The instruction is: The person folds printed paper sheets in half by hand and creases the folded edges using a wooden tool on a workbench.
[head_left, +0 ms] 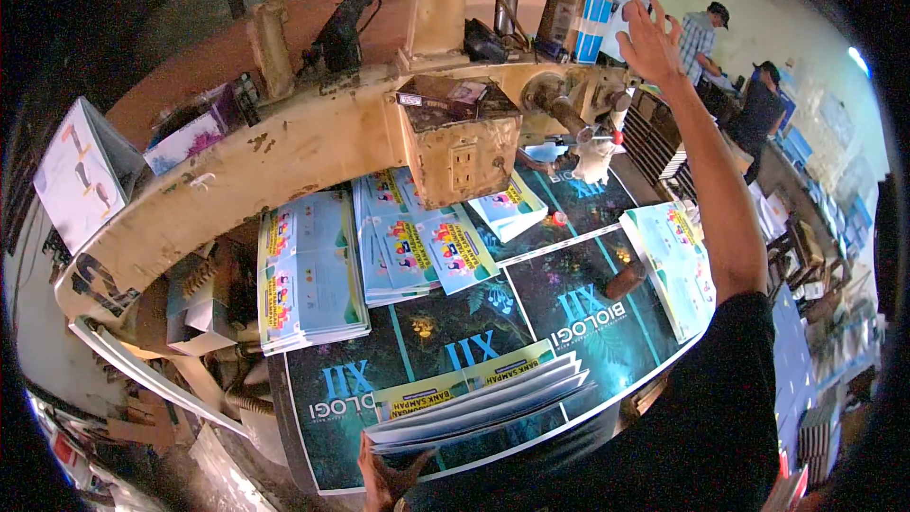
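At the near edge of the table, my left hand (381, 482) grips the lower left corner of a fanned stack of printed booklets (483, 410). The stack is tilted, so its page edges show. My right arm is stretched up to the far right. There my right hand (652, 43) is raised with its fingers apart, beside a blue-and-white card (594, 27) on the machine. I see nothing held in it. Dark teal cover sheets (569, 313) lie under the stack. More printed booklets (313, 270) sit in piles at the left, and another pile (670, 261) lies at the right.
A cream metal machine (284, 133) with a socket box (460, 156) arches over the table. A red-tipped lever (616, 137) sticks out near its right end. A folded desk calendar (83, 171) stands at the far left. Two people (754, 109) work in the background.
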{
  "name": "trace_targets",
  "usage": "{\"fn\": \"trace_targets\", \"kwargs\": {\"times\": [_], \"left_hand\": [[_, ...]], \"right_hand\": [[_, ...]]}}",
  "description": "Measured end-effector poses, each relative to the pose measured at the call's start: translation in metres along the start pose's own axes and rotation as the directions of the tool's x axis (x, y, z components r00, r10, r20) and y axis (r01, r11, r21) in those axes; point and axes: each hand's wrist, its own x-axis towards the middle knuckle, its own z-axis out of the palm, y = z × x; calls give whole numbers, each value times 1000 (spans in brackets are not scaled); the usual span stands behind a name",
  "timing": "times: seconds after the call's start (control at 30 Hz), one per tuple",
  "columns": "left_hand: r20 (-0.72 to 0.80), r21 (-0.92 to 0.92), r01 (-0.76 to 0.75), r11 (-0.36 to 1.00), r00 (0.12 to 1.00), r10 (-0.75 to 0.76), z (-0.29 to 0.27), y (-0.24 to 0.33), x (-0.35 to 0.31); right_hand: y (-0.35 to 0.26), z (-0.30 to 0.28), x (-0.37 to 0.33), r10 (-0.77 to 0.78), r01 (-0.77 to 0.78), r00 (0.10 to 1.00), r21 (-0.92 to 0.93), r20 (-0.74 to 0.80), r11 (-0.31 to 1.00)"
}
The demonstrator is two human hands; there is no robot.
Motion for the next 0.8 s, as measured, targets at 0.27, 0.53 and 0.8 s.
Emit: {"fn": "trace_targets", "kwargs": {"times": [0.27, 0.53, 0.8], "left_hand": [[-14, 502, -246, 829, 956, 293, 14, 59, -8], [-27, -298, 250, 921, 962, -270, 1, 43, -4], [-126, -54, -210, 976, 971, 202, 33, 68, -14]], "right_hand": [[-6, -19, -8, 93, -83, 994, 162, -56, 983], [-56, -177, -177, -228, -420, 880, 907, 417, 40], [-88, -232, -391, -633, -693, 576, 720, 517, -44]]}}
